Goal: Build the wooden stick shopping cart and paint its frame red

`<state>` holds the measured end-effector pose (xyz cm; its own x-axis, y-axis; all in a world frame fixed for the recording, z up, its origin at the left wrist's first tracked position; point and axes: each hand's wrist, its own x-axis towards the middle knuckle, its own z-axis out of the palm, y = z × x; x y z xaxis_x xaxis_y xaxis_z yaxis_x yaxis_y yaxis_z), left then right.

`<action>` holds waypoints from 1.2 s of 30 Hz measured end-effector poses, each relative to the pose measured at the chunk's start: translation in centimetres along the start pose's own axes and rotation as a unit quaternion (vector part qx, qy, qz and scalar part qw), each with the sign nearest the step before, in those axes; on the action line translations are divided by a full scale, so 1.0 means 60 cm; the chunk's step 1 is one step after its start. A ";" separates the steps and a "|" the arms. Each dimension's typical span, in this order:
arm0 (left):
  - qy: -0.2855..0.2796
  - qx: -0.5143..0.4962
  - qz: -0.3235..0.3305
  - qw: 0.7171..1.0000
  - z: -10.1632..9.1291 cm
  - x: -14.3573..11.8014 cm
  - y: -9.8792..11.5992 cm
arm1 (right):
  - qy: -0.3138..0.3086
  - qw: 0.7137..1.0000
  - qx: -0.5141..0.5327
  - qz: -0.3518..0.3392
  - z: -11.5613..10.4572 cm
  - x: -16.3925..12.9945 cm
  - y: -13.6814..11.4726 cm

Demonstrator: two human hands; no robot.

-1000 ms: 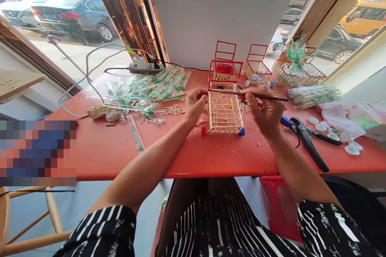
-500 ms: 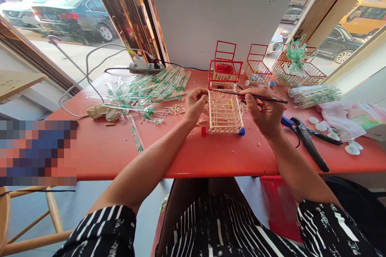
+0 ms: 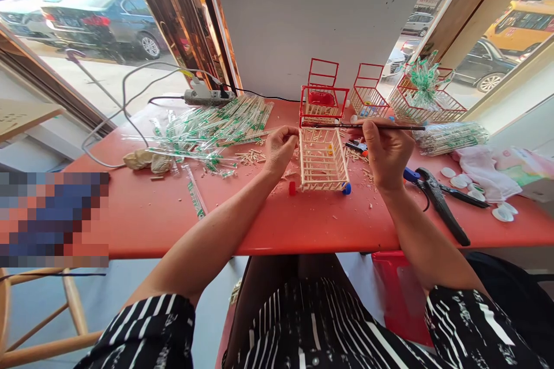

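Observation:
In front of me stands a miniature shopping cart (image 3: 322, 189) made of pale sticks, with a raised red frame at its far end. A red wheel (image 3: 292, 188) and a blue wheel (image 3: 347, 188) show at its near end. My left hand (image 3: 279, 153) is closed in a pinch at the cart's far left corner. Between the thumb and fingers of my right hand (image 3: 389, 153) is a thin dark paintbrush (image 3: 346, 125), held nearly level. Its tip reaches the red bars near my left fingertips; exact contact is hard to make out.
More stick carts with red frames (image 3: 370, 89) stand at the back. Wrapped sticks (image 3: 216, 121) and a power strip (image 3: 208, 96) lie left. On the right are a glue gun (image 3: 441, 207), white caps (image 3: 504, 212) and a stick bundle (image 3: 452, 137). Stick scraps surround the cart.
My right hand has moved to the right with the paintbrush, which now lies more level, its tip still by the red bars. My left hand and the cart have stayed put.

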<state>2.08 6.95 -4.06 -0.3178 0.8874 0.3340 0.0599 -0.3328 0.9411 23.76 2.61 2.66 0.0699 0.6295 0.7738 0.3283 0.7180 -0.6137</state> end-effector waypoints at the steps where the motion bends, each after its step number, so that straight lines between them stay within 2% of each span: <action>1: -0.001 0.001 0.000 1.000 0.000 0.000 0.000 | 0.003 1.000 0.011 0.012 0.002 0.001 0.002; 10: -0.009 0.004 0.002 1.000 -0.002 0.000 0.000 | -0.002 0.999 0.036 0.027 0.005 0.004 0.006; 17: -0.002 0.012 -0.006 1.000 0.000 0.001 -0.002 | -0.006 1.000 -0.021 -0.007 -0.008 0.003 0.003; 24: -0.008 0.022 0.007 1.000 -0.002 0.002 -0.010 | -0.005 0.998 -0.057 -0.009 -0.019 0.010 -0.004; 29: -0.005 0.026 0.006 1.000 -0.002 0.002 -0.008 | 0.008 0.999 -0.046 -0.007 -0.013 0.008 -0.005; 32: -0.007 0.029 0.009 1.000 -0.002 0.002 -0.007 | -0.006 1.000 -0.023 -0.010 -0.006 0.003 -0.004; 36: -0.005 0.030 0.005 1.000 -0.001 0.001 -0.002 | -0.021 0.999 -0.041 -0.006 -0.005 0.000 -0.004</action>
<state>1.98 7.00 -4.16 -0.3077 0.8871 0.3439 0.1192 -0.3227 0.9390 23.96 2.35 2.84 0.0265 0.6339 0.7729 0.4049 0.7001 -0.5881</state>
